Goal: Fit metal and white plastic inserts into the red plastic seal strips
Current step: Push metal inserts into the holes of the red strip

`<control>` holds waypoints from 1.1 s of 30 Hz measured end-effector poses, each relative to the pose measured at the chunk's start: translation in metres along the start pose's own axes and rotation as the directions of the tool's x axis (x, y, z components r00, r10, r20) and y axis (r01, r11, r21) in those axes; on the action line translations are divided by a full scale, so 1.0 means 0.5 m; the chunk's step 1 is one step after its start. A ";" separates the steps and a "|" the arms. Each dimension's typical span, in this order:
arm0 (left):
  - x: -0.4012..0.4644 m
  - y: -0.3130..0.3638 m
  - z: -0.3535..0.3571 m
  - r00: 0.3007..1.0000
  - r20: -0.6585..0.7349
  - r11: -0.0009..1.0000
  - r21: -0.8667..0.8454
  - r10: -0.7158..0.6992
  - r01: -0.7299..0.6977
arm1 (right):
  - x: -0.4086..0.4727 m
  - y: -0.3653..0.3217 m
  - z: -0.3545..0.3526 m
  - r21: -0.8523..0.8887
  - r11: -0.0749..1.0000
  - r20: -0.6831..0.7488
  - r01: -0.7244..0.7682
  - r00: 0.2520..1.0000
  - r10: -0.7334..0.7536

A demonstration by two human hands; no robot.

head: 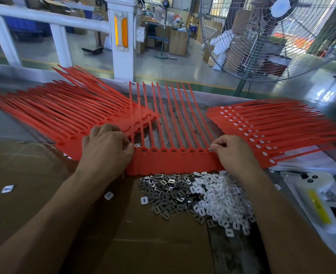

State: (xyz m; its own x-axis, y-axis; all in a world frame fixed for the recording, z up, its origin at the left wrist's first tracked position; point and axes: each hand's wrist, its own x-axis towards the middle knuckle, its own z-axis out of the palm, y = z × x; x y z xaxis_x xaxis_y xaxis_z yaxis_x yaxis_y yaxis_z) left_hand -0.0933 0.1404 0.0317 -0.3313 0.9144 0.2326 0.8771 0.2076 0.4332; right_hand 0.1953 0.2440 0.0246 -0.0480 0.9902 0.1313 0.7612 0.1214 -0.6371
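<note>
- Forearms reach over brown cardboard (pixel 44 184), past mixed heaps of metal inserts (pixel 169 192) and white inserts (pixel 224 196).
- Red strip (pixel 173 163) lies crosswise between both hands, sockets in a row, tails pointing away.
- Left hand (pixel 107 147) pinches a metal piece at the leftmost socket; right hand (pixel 234 153) pinches one at the rightmost.
- Red stacks flank them; a fan (pixel 277 34) stands beyond the table.
</note>
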 end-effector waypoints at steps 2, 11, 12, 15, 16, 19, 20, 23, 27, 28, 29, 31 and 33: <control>0.000 0.000 0.000 1.000 0.002 1.000 -0.002 -0.001 0.001 | 0.001 -0.002 0.001 -0.020 1.000 0.014 -0.005 1.000 0.006; -0.001 0.002 -0.001 1.000 0.014 1.000 0.006 -0.008 0.008 | 0.005 -0.008 0.008 -0.028 0.999 -0.043 -0.028 0.999 0.027; 0.000 0.001 -0.001 1.000 0.014 1.000 0.004 -0.008 0.008 | 0.005 -0.008 0.010 -0.024 0.999 -0.054 -0.030 0.998 0.029; -0.001 0.000 -0.001 1.000 0.012 1.000 0.002 -0.005 0.005 | 0.005 -0.005 0.012 0.001 0.999 -0.071 -0.033 0.997 0.033; -0.001 -0.001 0.000 1.000 0.009 1.000 0.002 -0.004 0.004 | 0.005 -0.004 0.012 0.010 0.999 -0.072 -0.033 0.997 0.034; 0.000 -0.002 0.000 1.000 0.002 1.000 -0.001 -0.004 0.004 | 0.005 0.000 0.011 0.029 0.999 -0.069 -0.041 0.997 0.043; 0.000 -0.002 0.000 1.000 0.001 1.000 -0.001 -0.003 0.003 | 0.005 0.001 0.011 0.038 0.998 -0.071 -0.044 0.996 0.046; 0.002 -0.003 0.001 1.000 0.000 1.000 0.003 0.002 -0.002 | 0.004 0.002 0.010 0.039 0.999 -0.076 -0.036 0.996 0.038; 0.002 -0.005 0.003 1.000 -0.010 1.000 0.000 0.012 -0.012 | -0.005 -0.007 0.006 -0.014 1.000 -0.087 0.025 0.996 -0.026; 0.002 -0.005 0.003 1.000 -0.013 1.000 -0.002 0.012 -0.012 | -0.009 -0.014 0.003 -0.035 0.998 -0.092 0.056 0.994 -0.059; 0.002 -0.005 0.003 1.000 -0.015 1.000 -0.004 0.012 -0.012 | -0.016 -0.023 -0.001 -0.053 0.994 -0.093 0.097 0.991 -0.102; 0.003 -0.005 0.004 1.000 -0.018 1.000 -0.007 0.011 -0.012 | -0.035 -0.047 -0.011 -0.039 0.976 -0.045 0.215 0.975 -0.217; 0.003 -0.006 0.004 1.000 -0.016 1.000 -0.002 0.013 -0.013 | -0.064 -0.074 -0.017 0.034 0.935 0.124 0.353 0.927 -0.354</control>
State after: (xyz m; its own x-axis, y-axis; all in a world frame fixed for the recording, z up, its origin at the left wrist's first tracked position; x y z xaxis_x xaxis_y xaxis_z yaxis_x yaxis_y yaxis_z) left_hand -0.0956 0.1418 0.0287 -0.3258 0.9111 0.2524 0.8806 0.1952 0.4318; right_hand 0.1741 0.2074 0.0505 -0.3940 0.8835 0.2535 0.6728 0.4651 -0.5753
